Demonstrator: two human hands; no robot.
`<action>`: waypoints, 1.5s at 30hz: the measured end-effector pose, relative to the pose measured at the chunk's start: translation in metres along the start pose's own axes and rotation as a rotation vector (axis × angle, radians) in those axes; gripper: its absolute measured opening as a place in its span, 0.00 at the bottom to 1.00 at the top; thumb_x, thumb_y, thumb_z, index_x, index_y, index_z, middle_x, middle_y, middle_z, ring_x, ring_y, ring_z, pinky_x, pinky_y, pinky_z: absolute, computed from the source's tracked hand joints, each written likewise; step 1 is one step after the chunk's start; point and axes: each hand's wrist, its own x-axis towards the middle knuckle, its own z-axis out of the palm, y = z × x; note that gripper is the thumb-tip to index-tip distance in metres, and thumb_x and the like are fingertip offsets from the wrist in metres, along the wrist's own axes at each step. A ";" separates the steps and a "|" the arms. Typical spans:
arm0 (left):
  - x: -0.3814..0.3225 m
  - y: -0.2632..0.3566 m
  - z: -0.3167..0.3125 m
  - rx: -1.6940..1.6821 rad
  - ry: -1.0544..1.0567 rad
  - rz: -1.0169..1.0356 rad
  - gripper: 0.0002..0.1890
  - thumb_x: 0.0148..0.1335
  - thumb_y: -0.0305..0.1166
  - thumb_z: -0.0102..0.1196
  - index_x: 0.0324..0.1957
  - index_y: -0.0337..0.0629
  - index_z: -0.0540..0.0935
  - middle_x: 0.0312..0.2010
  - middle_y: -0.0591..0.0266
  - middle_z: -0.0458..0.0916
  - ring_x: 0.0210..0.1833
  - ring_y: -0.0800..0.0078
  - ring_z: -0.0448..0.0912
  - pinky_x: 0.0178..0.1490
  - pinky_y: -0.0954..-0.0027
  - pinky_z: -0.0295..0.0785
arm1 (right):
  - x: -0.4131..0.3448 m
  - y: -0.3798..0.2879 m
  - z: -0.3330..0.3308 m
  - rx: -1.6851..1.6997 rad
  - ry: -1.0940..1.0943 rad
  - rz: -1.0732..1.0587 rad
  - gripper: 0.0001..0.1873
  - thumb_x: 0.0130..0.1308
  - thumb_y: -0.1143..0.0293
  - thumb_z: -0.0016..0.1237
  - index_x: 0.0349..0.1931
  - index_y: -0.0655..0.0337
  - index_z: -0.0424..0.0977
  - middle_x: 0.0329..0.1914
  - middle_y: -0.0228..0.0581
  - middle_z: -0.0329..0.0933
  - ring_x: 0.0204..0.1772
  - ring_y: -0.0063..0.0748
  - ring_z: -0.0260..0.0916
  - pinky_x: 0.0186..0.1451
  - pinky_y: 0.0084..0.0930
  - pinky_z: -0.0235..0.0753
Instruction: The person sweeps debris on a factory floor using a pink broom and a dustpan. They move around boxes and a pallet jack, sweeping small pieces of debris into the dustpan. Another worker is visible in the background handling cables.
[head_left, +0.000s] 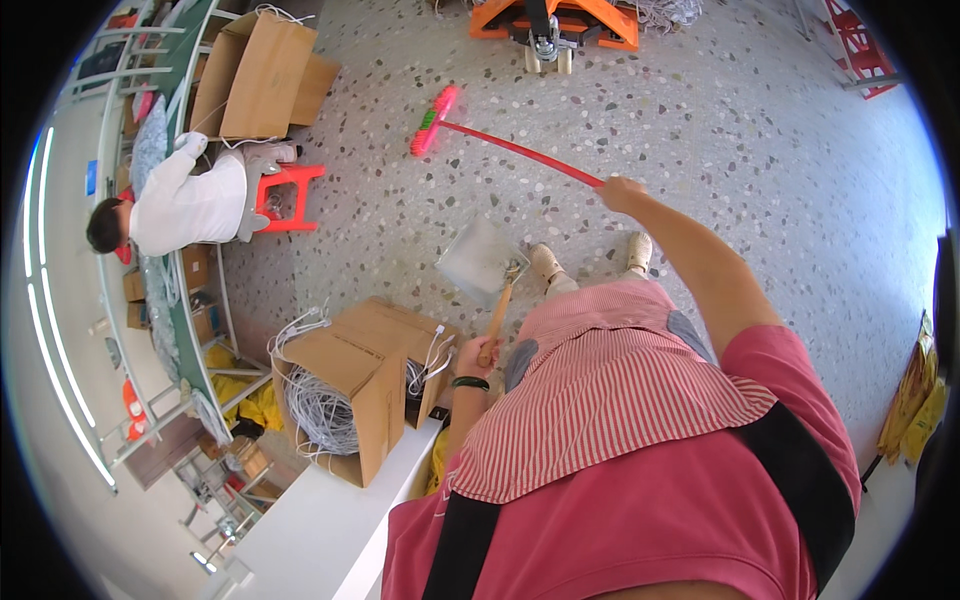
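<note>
My right hand (624, 193) grips the end of a red broom handle (525, 151). The broom's pink and green bristled head (433, 121) rests on the speckled floor, ahead and to the left. Low on my left side, my left hand (475, 355) is closed around the wooden handle (498, 319) of a metal dustpan (480, 259). The flat pan lies at or just above the floor beside my left shoe (546, 259); whether it touches cannot be told. No clear pile of debris shows in the pan.
Open cartons of coiled grey cable (341, 352) stand close on my left. Beyond them a person in white (187, 199) sits on a red stool (294, 199) at a green workbench (184, 315). An orange pallet jack (555, 26) stands ahead, and red stools (862, 49) are far right.
</note>
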 end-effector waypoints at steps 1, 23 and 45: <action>-0.001 -0.002 -0.002 -0.026 -0.035 0.003 0.12 0.57 0.30 0.44 0.38 0.29 0.70 0.26 0.56 0.75 0.16 0.76 0.71 0.18 0.81 0.68 | -0.010 0.024 0.002 -0.025 -0.006 0.010 0.22 0.62 0.50 0.34 0.42 0.58 0.72 0.44 0.44 0.73 0.47 0.44 0.71 0.47 0.36 0.71; 0.033 0.001 0.028 -0.074 0.000 -0.039 0.15 0.57 0.29 0.41 0.42 0.24 0.66 0.32 0.48 0.74 0.16 0.74 0.71 0.18 0.82 0.69 | -0.146 0.201 -0.018 -0.053 0.096 0.064 0.25 0.61 0.49 0.35 0.32 0.64 0.73 0.35 0.52 0.74 0.41 0.49 0.71 0.42 0.42 0.68; -0.016 -0.089 0.079 -0.124 0.080 0.134 0.12 0.53 0.28 0.45 0.38 0.29 0.69 0.30 0.51 0.77 0.17 0.75 0.71 0.17 0.82 0.70 | -0.105 0.272 -0.117 -0.316 0.017 -0.191 0.26 0.60 0.46 0.34 0.28 0.60 0.75 0.25 0.46 0.75 0.34 0.48 0.73 0.38 0.40 0.70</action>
